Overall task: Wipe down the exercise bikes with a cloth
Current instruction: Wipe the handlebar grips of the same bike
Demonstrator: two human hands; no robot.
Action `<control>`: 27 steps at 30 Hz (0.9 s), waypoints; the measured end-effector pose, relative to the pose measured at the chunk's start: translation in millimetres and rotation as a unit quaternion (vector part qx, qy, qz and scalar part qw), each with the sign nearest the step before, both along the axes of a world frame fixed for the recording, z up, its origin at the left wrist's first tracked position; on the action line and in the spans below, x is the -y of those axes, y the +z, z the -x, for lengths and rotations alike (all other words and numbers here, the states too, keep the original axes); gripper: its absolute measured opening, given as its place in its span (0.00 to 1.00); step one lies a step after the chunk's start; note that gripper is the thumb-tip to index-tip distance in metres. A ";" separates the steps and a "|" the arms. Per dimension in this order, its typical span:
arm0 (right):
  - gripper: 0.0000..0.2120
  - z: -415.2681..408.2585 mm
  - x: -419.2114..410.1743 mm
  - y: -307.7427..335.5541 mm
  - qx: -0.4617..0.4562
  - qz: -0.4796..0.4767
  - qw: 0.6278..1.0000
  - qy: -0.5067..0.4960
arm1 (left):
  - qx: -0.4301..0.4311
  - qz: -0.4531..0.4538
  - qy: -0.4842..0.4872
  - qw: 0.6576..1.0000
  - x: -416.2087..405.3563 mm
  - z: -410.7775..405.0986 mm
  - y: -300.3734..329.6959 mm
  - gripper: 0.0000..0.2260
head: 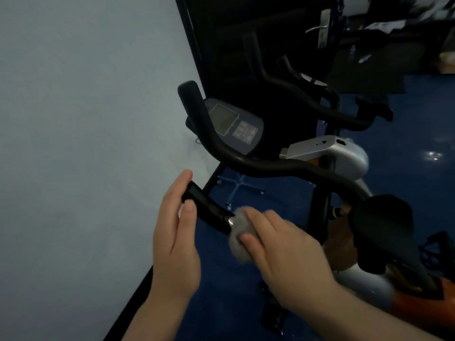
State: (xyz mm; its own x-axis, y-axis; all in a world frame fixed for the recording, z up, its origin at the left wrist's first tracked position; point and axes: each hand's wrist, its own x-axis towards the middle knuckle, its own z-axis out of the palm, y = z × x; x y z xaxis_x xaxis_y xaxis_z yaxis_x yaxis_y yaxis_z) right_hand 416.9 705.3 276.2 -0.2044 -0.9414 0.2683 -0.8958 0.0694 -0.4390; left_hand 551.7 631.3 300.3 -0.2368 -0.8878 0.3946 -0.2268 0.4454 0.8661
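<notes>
Wiping the near handlebar grip (209, 209), lower centre of the frame. Our right hand (278, 247) holds a grey cloth (237, 238) bunched against the grip's lower end, fingers curled over it. Our left hand (176, 230) pinches the grip's free end, thumb on the near side and fingers behind, steadying it.

Key relation: the grip's long axis runs from upper left at the left hand down to lower right at the cloth. Uncovered grip lies up and left of the cloth, between the two hands. Right hand is the nearer one to the unwiped length; we judge the next stroke goes along that axis toward the left hand, which would have to let go or shift for the tip to get cleaned.

Counts: two hands, one cloth. Two exercise bikes: the near bike (325, 153) with one console (234, 124) mid-frame, and a second bike (320, 99) in the dark upper right; too dim there to rule out more. One door handle (320, 27) at upper right.
</notes>
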 end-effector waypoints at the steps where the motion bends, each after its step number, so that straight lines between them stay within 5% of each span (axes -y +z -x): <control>1: 0.22 1.3 1.1 0.1 0.017 0.006 1.000 -0.015 | -0.012 -0.009 -0.009 1.000 -0.4 -1.8 -1.6 0.21; 4: 0.11 -12.8 35.1 13.1 -0.037 0.029 0.999 0.011 | -0.041 -0.043 -0.044 0.997 -0.8 -4.5 -3.1 0.22; 7: 0.24 -34.7 50.4 23.4 -0.053 0.022 0.998 0.020 | -0.066 -0.060 -0.066 0.994 1.1 -8.3 -1.7 0.22; 11: 0.24 -23.6 22.0 9.0 -0.038 0.029 0.998 0.031 | -0.054 -0.067 -0.100 0.991 4.1 -14.5 -0.2 0.24; 15: 0.12 -33.6 58.2 29.7 0.113 0.060 0.992 0.019 | -0.092 -0.076 -0.106 0.987 5.5 -16.1 1.3 0.26; 17: 0.17 -53.2 70.7 37.3 0.170 0.112 0.979 0.002 | -0.105 -0.066 -0.113 0.986 3.1 -14.2 2.6 0.26; 20: 0.20 -49.2 48.6 28.2 0.095 0.134 0.985 0.047 | -0.104 -0.057 -0.146 0.982 0.5 -14.7 1.4 0.25; 22: 0.17 -26.2 40.6 18.1 0.015 0.065 0.996 0.060 | -0.088 -0.052 -0.159 0.982 2.6 -17.0 1.1 0.25; 25: 0.15 -11.6 62.5 26.0 -0.007 -0.040 0.997 0.059 | -0.073 -0.034 -0.144 0.986 6.7 -17.7 2.6 0.25; 27: 0.20 -31.2 77.3 31.7 0.011 -0.006 1.000 0.027 | -0.085 -0.032 -0.144 0.985 7.7 -15.6 3.1 0.23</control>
